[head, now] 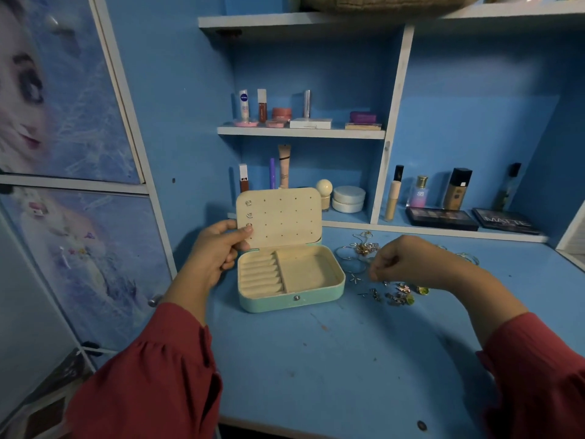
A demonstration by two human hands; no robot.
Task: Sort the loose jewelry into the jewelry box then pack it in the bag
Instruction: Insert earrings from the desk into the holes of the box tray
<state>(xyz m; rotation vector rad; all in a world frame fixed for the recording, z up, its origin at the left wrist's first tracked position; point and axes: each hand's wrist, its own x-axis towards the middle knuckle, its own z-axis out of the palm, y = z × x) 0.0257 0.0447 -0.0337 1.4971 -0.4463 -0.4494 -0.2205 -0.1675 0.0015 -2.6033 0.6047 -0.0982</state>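
One jewelry box [289, 278] stands open, three earrings [248, 213] pinned in its lid. Left hand [218, 248] grips the lid's edge; right hand [399, 259], beside the box, pinches above the loose jewelry [391, 291], its catch too small to tell.

My right hand [402, 259] hides whatever its curled fingertips pinch (too small anyway); the loose jewelry [392, 291] blurs together.

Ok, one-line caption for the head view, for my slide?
Left hand holds the open jewelry box lid; right hand hovers curled over loose jewelry on the blue desk.
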